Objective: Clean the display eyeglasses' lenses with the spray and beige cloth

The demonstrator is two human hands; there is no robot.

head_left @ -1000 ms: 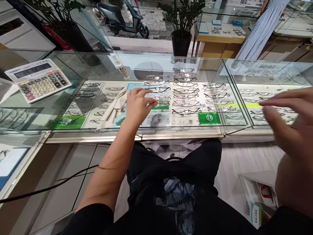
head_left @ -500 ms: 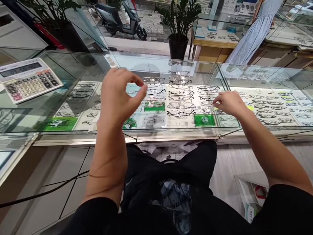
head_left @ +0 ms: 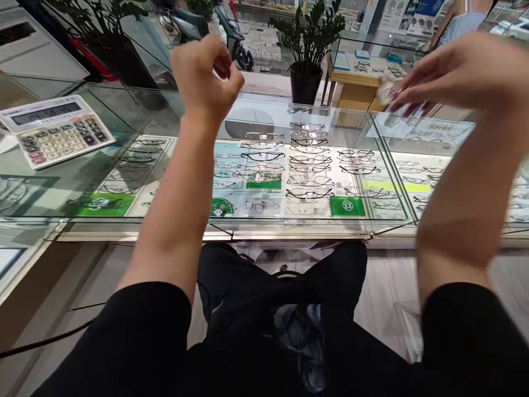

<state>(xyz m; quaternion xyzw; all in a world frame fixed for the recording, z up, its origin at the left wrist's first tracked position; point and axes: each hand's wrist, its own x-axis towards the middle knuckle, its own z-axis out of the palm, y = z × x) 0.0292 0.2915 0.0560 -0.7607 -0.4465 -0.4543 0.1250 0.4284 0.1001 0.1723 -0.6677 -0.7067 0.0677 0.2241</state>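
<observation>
My left hand [head_left: 206, 71] is raised above the far edge of the glass display case [head_left: 301, 221], its fingers curled in and the thumb close to them. Whatever they may hold is hidden. To the right, my right hand [head_left: 458, 74] is up over the case and smeared by motion. Its fingertips pinch a pale, see-through item, apparently a pair of eyeglasses [head_left: 387, 92]. Below both hands, several eyeglass frames [head_left: 309, 193] lie in rows inside the case, beside a green card [head_left: 347, 207].
A large calculator [head_left: 58, 131] rests on the glass at the left. Beyond the case stand a potted plant [head_left: 306, 82], a scooter [head_left: 237, 41] outside, and another display counter [head_left: 359, 77]. Part of another person [head_left: 458, 27] shows at the back right.
My right hand has risen from the eyeglass rows, up and to the right, with the pale item at its fingertips. My left hand has moved up and its fingers have curled tighter.
</observation>
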